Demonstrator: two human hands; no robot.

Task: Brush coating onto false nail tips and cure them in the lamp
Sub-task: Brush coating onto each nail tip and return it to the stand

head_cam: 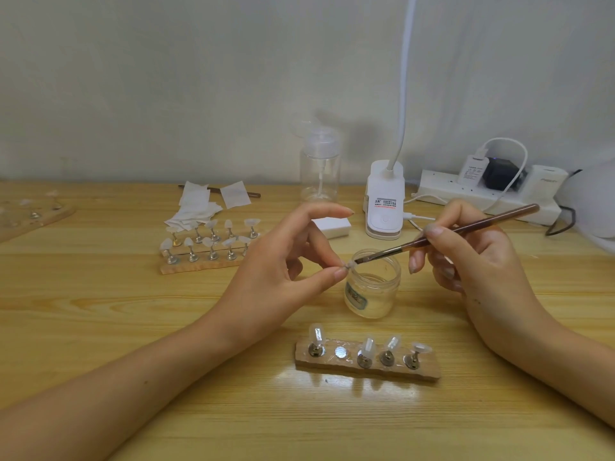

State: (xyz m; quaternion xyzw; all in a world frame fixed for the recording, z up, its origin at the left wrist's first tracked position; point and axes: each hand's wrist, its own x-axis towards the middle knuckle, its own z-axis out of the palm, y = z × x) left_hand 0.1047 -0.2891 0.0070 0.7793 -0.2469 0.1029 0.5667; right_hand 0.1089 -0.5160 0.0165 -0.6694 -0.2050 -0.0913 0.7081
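Nail tip [348, 265] sits pinched between thumb and forefinger of the left hand [286, 261], held above the left rim of the open jar [372, 284]; it is too small to show detail. Remaining fingers of that hand are spread and raised. The right hand [472, 257] grips a brown brush [442, 235] pen-fashion, handle angled up to the right, bristles touching the tip over the jar mouth.

The jar stands on the wooden table [100, 311], centre, clear-walled, with a label on its left side. Near of it lies a wooden holder [366, 359] carrying four tips on metal stands; the second position from the left shows only a bare metal disc [340, 352].

Left and farther back, a second holder [199, 257] bears two rows of tips on stands. Behind it lie loose white wipes [199, 204]. A third holder [30, 214] is partly visible at the far left edge.

Far of the jar stand a clear pump bottle [320, 164] and a white clip lamp [384, 201] with a flexible neck rising out of view. A white block [332, 226] lies between bottle and lamp. A power strip [482, 197] with plugs runs along the wall at far right.
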